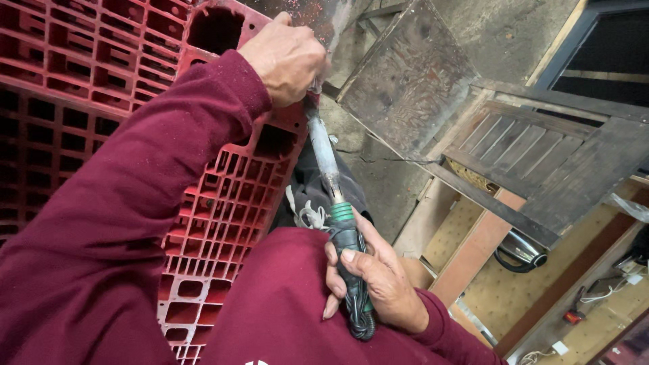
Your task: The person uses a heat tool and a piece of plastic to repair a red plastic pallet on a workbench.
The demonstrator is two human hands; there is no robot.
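Note:
A red plastic pallet [101, 74] with a grid of openings stands on edge at the left. My left hand [287, 57] is closed at the pallet's upper corner, right where the tip of a long grey tool shaft meets it; what the fingers pinch is hidden. My right hand [375, 277] grips the dark green handle of this soldering-iron-like tool [331, 182], with its black cord coiled around the handle's end. The shaft runs up from the handle to the pallet corner. Both arms wear maroon sleeves.
A dark cloth and grey-white glove [307, 213] lie beside the pallet. A weathered wooden board [412, 74] and slatted wooden panel [534, 162] lean at the right over a cracked concrete floor. Plywood pieces, cables and a small red object [573, 315] lie at the lower right.

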